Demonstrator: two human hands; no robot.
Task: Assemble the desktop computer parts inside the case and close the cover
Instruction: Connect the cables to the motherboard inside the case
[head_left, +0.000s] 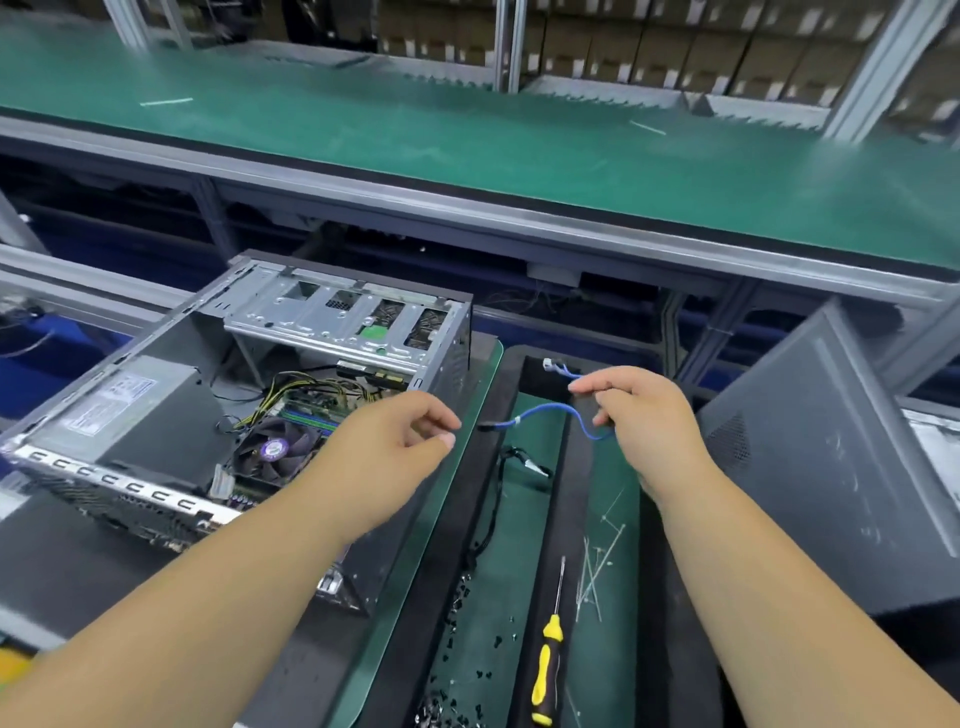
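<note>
Now, head view: a person's two bare arms are reaching forward over a workbench.
Right hand (636, 415): pinching a thin blue cable (545, 415) between thumb and fingers, holding it looped above a black tray with a green mat (535, 519).
Left hand (400, 441): hovering beside the cable's dark plug end, fingers loosely curled and gripping nothing.
Open grey metal computer case (218, 389): lying on its side to the left, showing a round black cooling fan (270, 449) and a grey power supply box (130, 400).
Yellow-and-black screwdriver (548, 660): lying in the tray, near the viewer.
Dark grey perforated side cover (831, 467): leaning at the right, apart from the case.
</note>
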